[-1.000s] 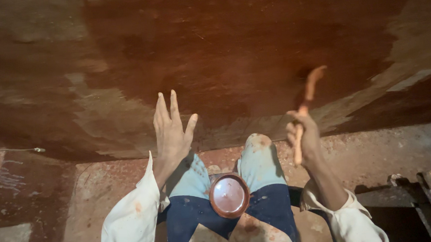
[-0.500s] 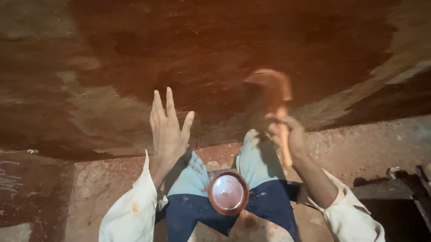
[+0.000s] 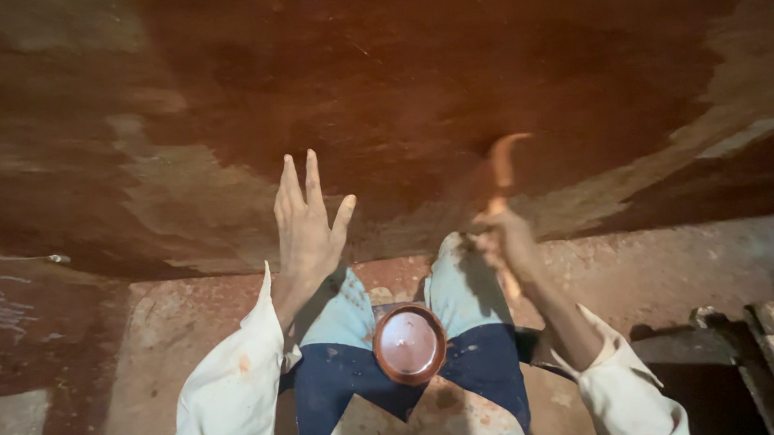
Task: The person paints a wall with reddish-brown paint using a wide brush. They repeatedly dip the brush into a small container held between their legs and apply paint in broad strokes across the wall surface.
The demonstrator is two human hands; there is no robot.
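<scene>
My left hand (image 3: 306, 223) is open with fingers spread, resting flat against a large reddish-brown coated surface (image 3: 398, 84). My right hand (image 3: 505, 245) is closed around the wooden handle of a brush (image 3: 501, 169), whose orange-stained head is blurred against the same surface. A small round bowl (image 3: 409, 343) of reddish-brown liquid sits between my knees, on my blue and pale trousers. Both sleeves are white and stained.
The coated surface has a darker wet patch in the middle and paler dull areas (image 3: 183, 202) at left and right. Below it runs a stained concrete floor (image 3: 146, 327). A dark metal object (image 3: 720, 332) lies at the lower right.
My right hand has swept the brush left, then back right a little across the surface. My left hand has stayed in place against it.
</scene>
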